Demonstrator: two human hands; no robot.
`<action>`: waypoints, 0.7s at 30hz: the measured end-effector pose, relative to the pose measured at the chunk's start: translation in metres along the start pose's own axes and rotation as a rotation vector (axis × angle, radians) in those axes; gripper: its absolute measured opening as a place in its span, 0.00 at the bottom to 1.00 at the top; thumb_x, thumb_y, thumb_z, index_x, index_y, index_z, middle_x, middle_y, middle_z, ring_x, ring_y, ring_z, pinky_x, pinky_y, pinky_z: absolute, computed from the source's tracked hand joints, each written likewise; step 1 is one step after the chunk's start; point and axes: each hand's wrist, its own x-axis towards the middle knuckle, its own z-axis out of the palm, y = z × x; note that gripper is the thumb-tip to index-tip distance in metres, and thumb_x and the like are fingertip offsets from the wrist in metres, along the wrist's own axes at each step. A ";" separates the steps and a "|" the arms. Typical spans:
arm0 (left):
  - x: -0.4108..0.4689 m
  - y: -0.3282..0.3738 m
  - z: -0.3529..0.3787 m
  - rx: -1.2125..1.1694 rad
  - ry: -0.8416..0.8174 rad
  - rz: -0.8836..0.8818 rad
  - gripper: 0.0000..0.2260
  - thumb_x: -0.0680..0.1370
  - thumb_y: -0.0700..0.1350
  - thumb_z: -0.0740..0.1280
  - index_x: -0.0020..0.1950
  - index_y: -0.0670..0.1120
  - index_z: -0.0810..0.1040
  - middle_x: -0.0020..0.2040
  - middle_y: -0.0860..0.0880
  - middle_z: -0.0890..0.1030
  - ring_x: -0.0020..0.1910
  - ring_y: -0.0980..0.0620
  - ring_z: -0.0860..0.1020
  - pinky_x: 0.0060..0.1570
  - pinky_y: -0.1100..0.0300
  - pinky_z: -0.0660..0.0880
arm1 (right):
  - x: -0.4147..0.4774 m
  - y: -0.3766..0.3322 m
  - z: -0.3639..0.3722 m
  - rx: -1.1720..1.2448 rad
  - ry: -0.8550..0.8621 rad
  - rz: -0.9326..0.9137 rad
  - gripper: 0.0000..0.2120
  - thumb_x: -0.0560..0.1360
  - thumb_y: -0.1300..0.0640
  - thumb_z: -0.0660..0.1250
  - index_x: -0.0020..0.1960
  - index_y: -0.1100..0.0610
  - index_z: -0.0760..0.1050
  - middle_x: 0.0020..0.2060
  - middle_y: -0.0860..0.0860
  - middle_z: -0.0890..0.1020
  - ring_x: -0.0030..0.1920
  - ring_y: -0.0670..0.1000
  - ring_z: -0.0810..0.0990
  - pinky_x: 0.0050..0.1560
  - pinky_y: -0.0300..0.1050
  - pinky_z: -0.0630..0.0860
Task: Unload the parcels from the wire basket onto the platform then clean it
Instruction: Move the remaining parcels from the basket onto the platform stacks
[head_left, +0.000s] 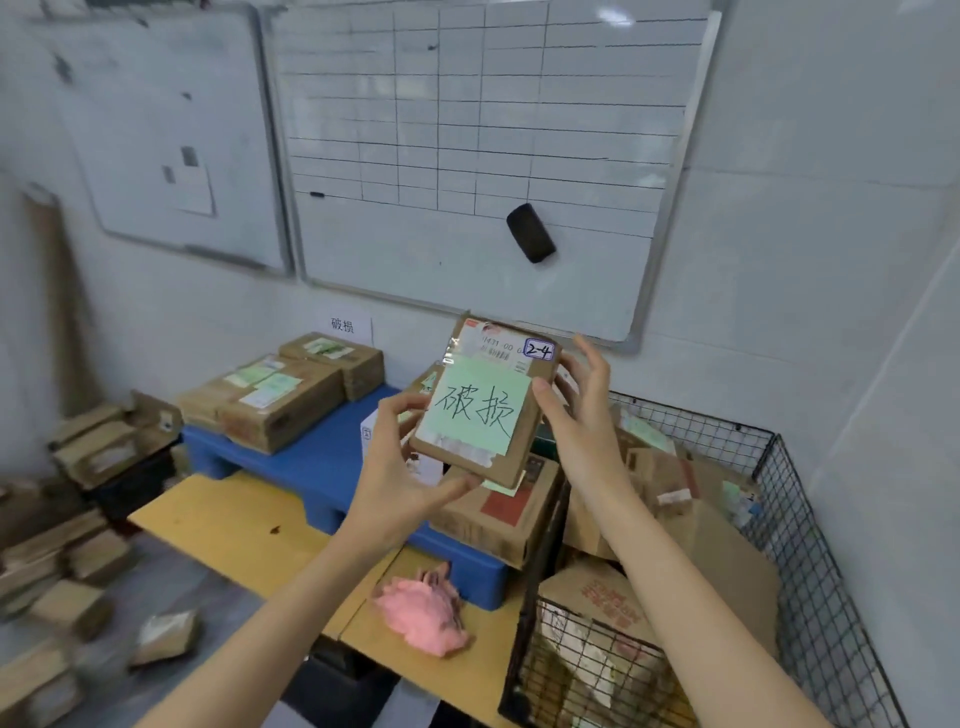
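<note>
Aloft, parcel (480, 410), corner in left hand (397, 467) grip

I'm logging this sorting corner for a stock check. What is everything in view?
held parcel: 1, brown with green note, raised between both hands
platform: 1, blue, on the yellow table
parcels on platform: at least four, brown
wire basket: 1, black, right of platform, holding several brown parcels
cloth: 1, pink, on table before platform
whiteboards: 2, white, on wall
eraser: 1, black, on right whiteboard
left hand: grips parcel's lower left
right hand: fingers spread, touching parcel's right edge
</note>
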 end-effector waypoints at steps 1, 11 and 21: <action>0.000 -0.002 -0.010 0.000 0.015 -0.006 0.37 0.63 0.50 0.82 0.64 0.54 0.64 0.65 0.54 0.74 0.66 0.56 0.74 0.59 0.68 0.72 | 0.004 -0.003 0.014 0.024 -0.015 0.003 0.25 0.80 0.52 0.64 0.73 0.44 0.57 0.70 0.42 0.68 0.70 0.41 0.68 0.68 0.43 0.69; -0.001 -0.035 -0.164 0.054 0.228 -0.023 0.32 0.67 0.45 0.80 0.64 0.56 0.65 0.60 0.69 0.75 0.63 0.64 0.74 0.58 0.67 0.74 | 0.028 -0.003 0.190 0.004 -0.230 0.027 0.21 0.80 0.50 0.65 0.71 0.44 0.63 0.68 0.39 0.71 0.68 0.38 0.69 0.70 0.54 0.70; 0.008 -0.076 -0.340 0.165 0.321 -0.006 0.37 0.66 0.48 0.81 0.69 0.52 0.66 0.62 0.69 0.74 0.65 0.61 0.74 0.56 0.70 0.73 | 0.039 0.006 0.378 0.152 -0.368 0.021 0.23 0.79 0.56 0.67 0.67 0.40 0.62 0.68 0.39 0.71 0.70 0.39 0.69 0.69 0.44 0.70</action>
